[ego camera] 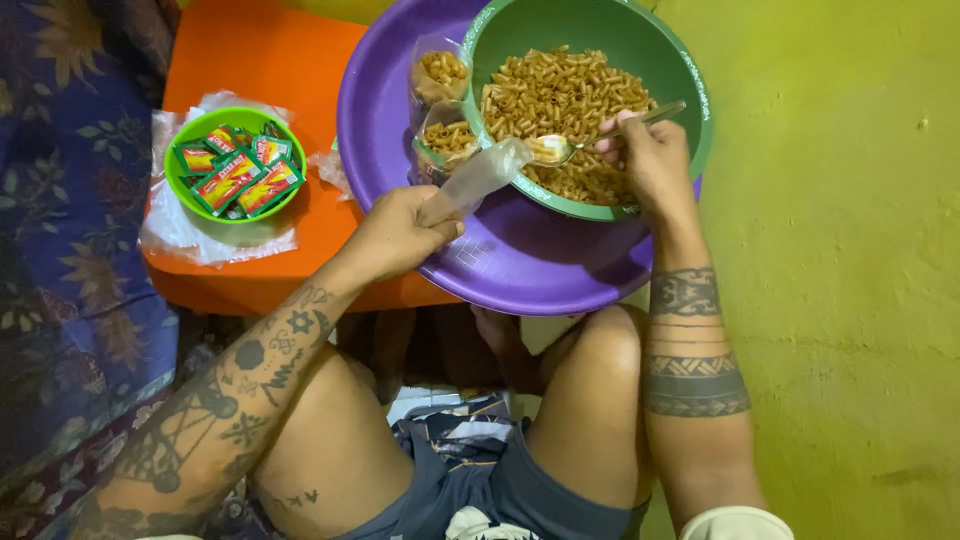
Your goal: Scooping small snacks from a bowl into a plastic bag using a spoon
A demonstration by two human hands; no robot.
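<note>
1. A small clear plastic bag (478, 178) is pinched shut-fisted at its lower end by the left hand (400, 235), its open mouth being held up toward the green bowl (690, 90); the bag appears empty or nearly so.
2. A metal spoon (580, 143) is gripped by its handle in the closed fingers of the right hand (650, 160); its loaded tip is held just at the bag's mouth, over the near rim of the bowl.
3. The step in hand is judged to be the filling of the bag with fried macaroni (560, 100) from the bowl; the next move would call for the spoon to be tipped squarely into the mouth while the mouth is kept open, or pieces may be spilled onto the purple basin (520, 260).
4. Two filled clear bags (442, 100) of the same snack are seen standing in the basin, touching the bowl's left wall.
5. On the orange surface (270, 60) to the left, a small lime-green bowl (180, 195) is set on clear plastic sheets (200, 240); it is filled with small flat rectangular sachets (235, 170), red and green with yellow accents; their print is too small to be told.
</note>
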